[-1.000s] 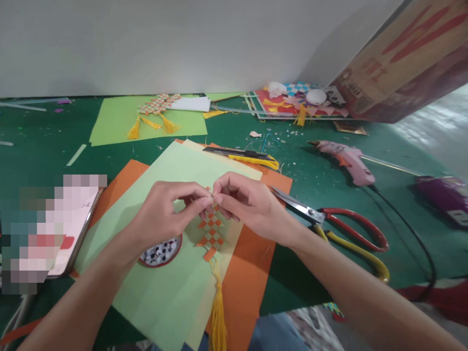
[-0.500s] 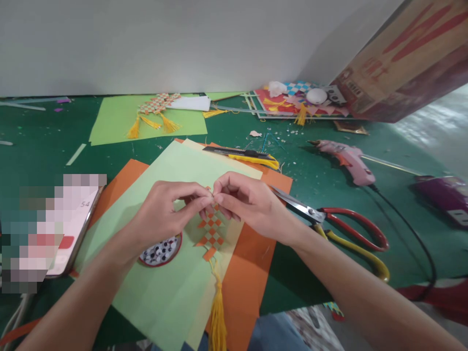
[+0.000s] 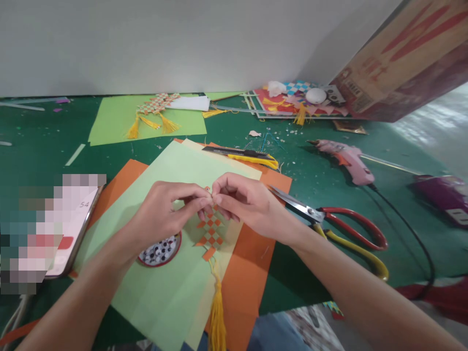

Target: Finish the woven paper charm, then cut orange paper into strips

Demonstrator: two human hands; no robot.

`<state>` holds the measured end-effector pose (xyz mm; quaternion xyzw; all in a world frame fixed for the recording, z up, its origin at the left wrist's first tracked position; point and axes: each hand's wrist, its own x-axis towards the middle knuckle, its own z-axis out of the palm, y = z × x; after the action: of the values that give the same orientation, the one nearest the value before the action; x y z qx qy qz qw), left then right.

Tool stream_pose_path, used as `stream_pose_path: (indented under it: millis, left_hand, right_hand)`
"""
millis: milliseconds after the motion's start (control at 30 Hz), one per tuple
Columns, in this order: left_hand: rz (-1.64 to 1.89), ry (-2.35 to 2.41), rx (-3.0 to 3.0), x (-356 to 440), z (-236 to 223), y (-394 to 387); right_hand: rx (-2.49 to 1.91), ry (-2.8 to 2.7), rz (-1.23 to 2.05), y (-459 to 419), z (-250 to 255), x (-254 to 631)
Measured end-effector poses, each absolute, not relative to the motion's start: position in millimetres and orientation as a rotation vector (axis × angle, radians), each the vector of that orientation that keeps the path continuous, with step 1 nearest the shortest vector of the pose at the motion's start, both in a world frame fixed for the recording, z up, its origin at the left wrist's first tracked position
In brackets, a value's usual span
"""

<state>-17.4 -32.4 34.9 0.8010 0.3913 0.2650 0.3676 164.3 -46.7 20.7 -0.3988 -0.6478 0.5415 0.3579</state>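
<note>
A woven paper ornament [image 3: 213,234], checkered in orange and cream, hangs between my two hands. Its yellow tassel [image 3: 217,312] trails down toward the table's front edge. My left hand [image 3: 171,207] is closed in a pinch at the ornament's upper end. From the other side, my right hand [image 3: 248,204] pinches the same end, the fingertips of both hands meeting. Fingers hide most of that end, so any small piece between them cannot be made out. Below my left wrist sits a round red-rimmed dish [image 3: 161,251] of googly eyes, on pale green paper [image 3: 161,302].
Orange paper [image 3: 248,273] lies under the green sheets. Scissors [image 3: 310,213] and a yellow cutter [image 3: 252,158] lie close to my right hand. Farther right is a pink glue gun [image 3: 347,161] with its cord. A phone [image 3: 78,234] stands left; tasselled woven pieces [image 3: 159,105] lie behind.
Both hands keep the same pinch at the ornament's upper end, with hardly any shift. The ornament's lower part has turned very slightly.
</note>
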Motion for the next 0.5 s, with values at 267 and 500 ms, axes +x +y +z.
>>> stream_pose_path:
  millis: [267,500]
  left_hand:
    - [0.679,0.997,2.087,-17.8,35.4,-32.6]
    - [0.696,0.999,2.051,-16.8,34.7,-34.2]
  right_hand:
    - [-1.014,-1.672,1.428,-46.1,21.4,165.5]
    - [-0.976,-1.652,1.468,-44.9,22.7,165.3]
